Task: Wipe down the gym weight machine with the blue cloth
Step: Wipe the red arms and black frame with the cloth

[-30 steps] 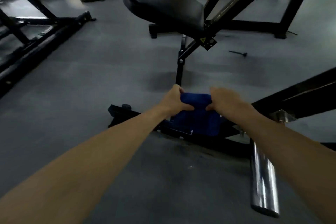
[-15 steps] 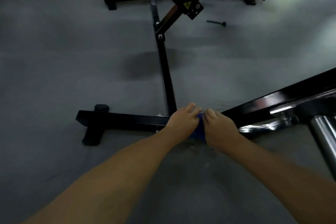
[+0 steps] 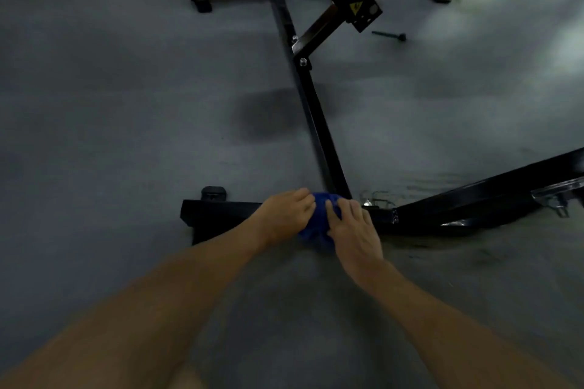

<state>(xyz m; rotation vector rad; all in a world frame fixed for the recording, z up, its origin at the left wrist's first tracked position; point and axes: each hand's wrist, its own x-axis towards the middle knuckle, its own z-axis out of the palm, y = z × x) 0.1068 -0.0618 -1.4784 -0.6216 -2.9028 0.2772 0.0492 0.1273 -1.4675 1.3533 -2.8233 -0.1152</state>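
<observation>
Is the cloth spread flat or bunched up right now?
Bunched: the cloth shows only as a small wad between left hand and right hand.

The cloth (image 3: 319, 221) lies on the machine's near base bar (image 3: 221, 210), between left hand (image 3: 286, 215) and right hand (image 3: 355, 230); a bolt (image 3: 389, 35) lies far behind.

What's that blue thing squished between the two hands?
In the head view, a bunched-up blue cloth sits between the left hand and right hand, pressed on the machine's black metal floor bar.
</observation>
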